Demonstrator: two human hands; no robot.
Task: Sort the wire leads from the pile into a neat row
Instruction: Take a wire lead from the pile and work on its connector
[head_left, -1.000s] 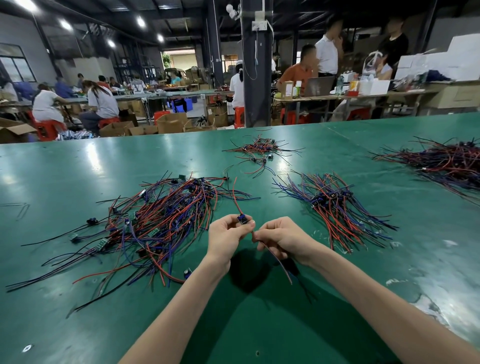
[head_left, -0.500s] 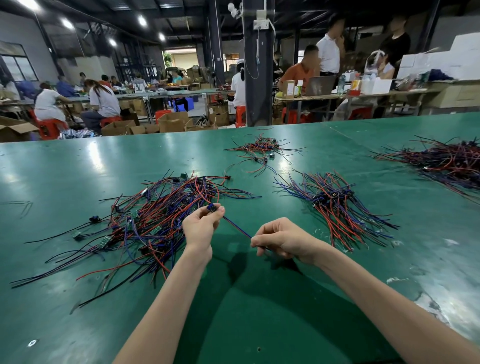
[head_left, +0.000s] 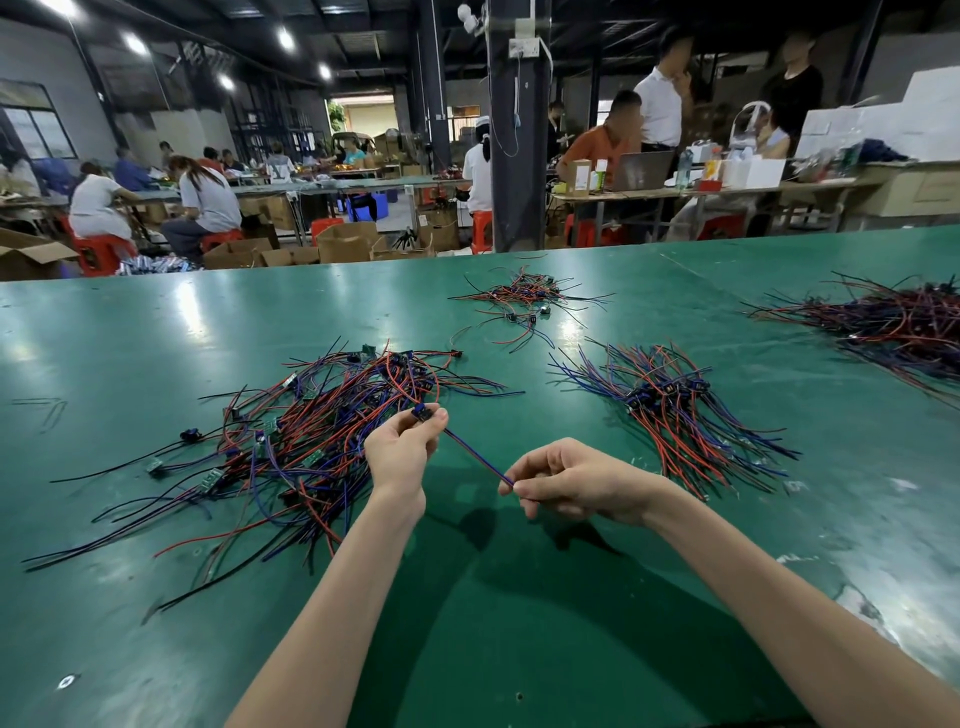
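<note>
Blue-red wire lead (head_left: 475, 453) pinched taut between left hand (head_left: 402, 451) and right hand (head_left: 574, 480)

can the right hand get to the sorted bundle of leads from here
Probably yes: the sorted bundle lies just beyond the right hand, only bare table between, though that hand pinches a wire lead held with the left hand.

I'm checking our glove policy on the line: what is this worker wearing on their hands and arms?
The left hand and right hand are bare: no gloves or rings show. The left forearm and right forearm are uncovered to the frame's edge, with no sleeves, watch or wrist strap in view.
</note>
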